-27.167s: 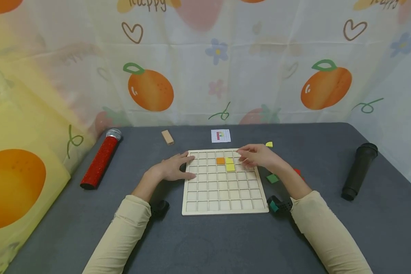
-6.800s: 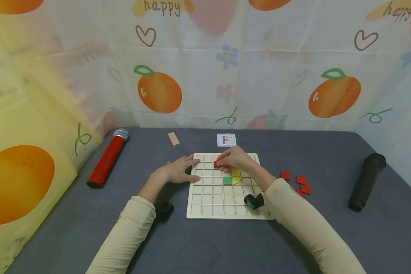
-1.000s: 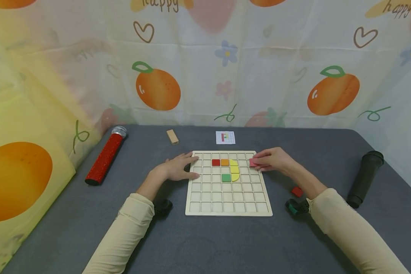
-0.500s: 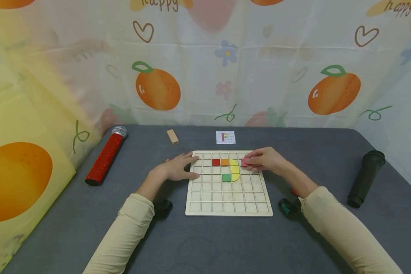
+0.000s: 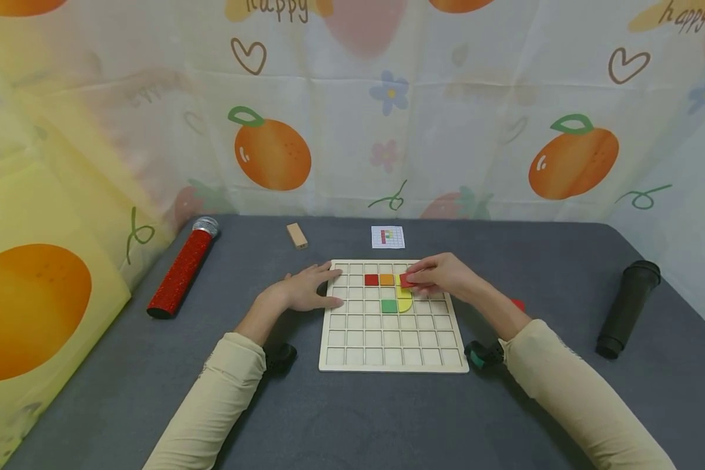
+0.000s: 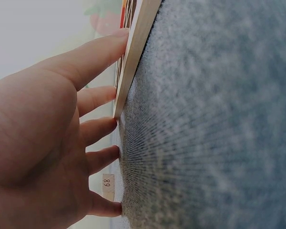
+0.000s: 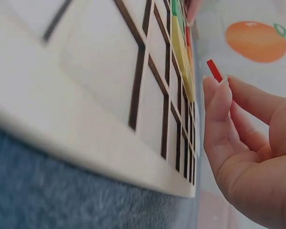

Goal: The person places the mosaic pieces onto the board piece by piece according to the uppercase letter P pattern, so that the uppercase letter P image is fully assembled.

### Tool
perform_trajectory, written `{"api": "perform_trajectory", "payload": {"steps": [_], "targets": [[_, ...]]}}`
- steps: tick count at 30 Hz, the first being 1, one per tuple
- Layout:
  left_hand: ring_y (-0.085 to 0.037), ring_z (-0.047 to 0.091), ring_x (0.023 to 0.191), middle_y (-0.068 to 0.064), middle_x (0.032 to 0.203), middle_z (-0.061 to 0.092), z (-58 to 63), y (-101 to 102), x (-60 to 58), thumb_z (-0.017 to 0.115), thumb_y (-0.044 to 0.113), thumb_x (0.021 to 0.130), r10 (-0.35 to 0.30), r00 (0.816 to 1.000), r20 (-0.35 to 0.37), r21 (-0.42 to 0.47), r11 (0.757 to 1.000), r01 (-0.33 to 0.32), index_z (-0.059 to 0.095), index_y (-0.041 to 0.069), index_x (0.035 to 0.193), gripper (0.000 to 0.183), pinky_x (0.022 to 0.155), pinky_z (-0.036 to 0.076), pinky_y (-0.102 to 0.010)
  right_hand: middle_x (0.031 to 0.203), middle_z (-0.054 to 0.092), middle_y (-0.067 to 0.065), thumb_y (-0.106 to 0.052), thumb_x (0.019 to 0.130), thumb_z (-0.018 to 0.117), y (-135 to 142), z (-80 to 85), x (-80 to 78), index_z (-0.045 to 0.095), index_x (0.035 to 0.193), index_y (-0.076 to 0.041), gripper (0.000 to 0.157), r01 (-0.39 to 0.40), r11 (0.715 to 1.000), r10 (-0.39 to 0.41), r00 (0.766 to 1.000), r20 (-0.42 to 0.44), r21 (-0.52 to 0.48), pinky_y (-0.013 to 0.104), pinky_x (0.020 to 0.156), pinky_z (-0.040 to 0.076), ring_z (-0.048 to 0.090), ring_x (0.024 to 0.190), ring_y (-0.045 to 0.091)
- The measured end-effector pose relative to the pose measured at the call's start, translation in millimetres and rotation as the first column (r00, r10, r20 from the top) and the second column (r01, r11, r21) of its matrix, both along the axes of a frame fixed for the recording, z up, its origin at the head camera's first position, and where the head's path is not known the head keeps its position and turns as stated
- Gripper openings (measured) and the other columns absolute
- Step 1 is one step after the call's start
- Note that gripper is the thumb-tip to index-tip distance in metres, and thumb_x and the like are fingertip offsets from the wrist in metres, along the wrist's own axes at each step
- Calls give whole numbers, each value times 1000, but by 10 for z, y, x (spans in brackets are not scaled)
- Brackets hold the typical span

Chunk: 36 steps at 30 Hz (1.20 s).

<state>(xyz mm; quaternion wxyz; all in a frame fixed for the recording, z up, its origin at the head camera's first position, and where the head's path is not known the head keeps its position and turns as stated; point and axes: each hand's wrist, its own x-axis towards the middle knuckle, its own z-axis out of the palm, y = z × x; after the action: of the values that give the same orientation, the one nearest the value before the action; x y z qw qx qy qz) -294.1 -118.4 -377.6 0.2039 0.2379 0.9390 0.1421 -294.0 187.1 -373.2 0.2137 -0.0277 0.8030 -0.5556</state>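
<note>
A pale wooden grid board (image 5: 364, 338) lies on the table. In its cells sit a red tile (image 5: 371, 280), an orange tile (image 5: 386, 280), a green tile (image 5: 390, 306) and yellow pieces (image 5: 405, 305). My left hand (image 5: 299, 289) rests at the board's left edge with fingers spread; in the left wrist view its thumb touches the board's side (image 6: 138, 45). Above the yellow column, my right hand (image 5: 449, 274) pinches another red tile (image 5: 406, 281) between thumb and fingers. The right wrist view shows that tile (image 7: 214, 70) tilted, clear of the board.
Behind the board lie a small printed grid card (image 5: 388, 237) and a wooden block (image 5: 297, 235). A red glittery microphone (image 5: 182, 269) lies far left, a dark cylinder (image 5: 628, 310) far right. One more red tile (image 5: 518, 304) shows partly behind my right forearm.
My right hand has carried the red tile leftward from the board's right edge to above the yellow pieces. Since the oldest frame, red, green and more yellow pieces have joined the grid. My left hand stays put.
</note>
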Motion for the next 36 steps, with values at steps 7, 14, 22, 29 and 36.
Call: {"api": "perform_trajectory", "payload": {"steps": [7, 14, 22, 29, 36], "targets": [[-33, 11, 143, -9, 158, 11, 9, 9, 19, 56, 51, 93, 10, 1000, 0, -2, 1000, -10, 26, 16, 153, 76, 102, 10, -70, 106, 67, 15, -10, 90, 67, -89, -5, 1, 63, 118, 4, 32, 7, 1000, -6, 1000, 27, -25, 26, 68, 54, 68, 79, 17], [-33, 11, 143, -9, 158, 11, 1, 7, 16, 55, 51, 93, 9, 1000, 2, -2, 1000, -9, 25, 16, 153, 76, 102, 10, -70, 102, 69, 13, -9, 90, 67, -189, -11, 7, 64, 116, 3, 29, 9, 1000, -8, 999, 38, -21, 25, 65, 54, 67, 77, 17], [-32, 10, 143, -8, 159, 10, -6, 8, -2, 56, 51, 93, 6, 1000, 0, -5, 1000, -6, 25, 17, 153, 76, 102, 10, -70, 96, 68, 14, -7, 90, 67, -282, -10, 20, 64, 115, 4, 28, -2, 998, 5, 999, 50, -55, 28, 67, 55, 67, 72, 17], [-32, 11, 143, -8, 158, 12, -30, 18, -1, 56, 51, 92, 15, 1000, -2, -8, 1000, -15, 25, 18, 153, 76, 102, 11, -70, 88, 69, 13, -7, 88, 69, -384, 5, 37, 66, 113, 4, 27, -4, 999, 6, 999, 52, -35, 26, 64, 54, 66, 66, 15], [-32, 11, 143, -8, 158, 12, -23, 21, -1, 57, 51, 92, 15, 1000, -2, -4, 1000, -15, 26, 18, 153, 76, 102, 10, -69, 84, 69, 14, -4, 88, 68, -473, -29, 28, 66, 110, 5, 24, -7, 999, 9, 999, 38, -47, 25, 62, 54, 66, 66, 16]]}}
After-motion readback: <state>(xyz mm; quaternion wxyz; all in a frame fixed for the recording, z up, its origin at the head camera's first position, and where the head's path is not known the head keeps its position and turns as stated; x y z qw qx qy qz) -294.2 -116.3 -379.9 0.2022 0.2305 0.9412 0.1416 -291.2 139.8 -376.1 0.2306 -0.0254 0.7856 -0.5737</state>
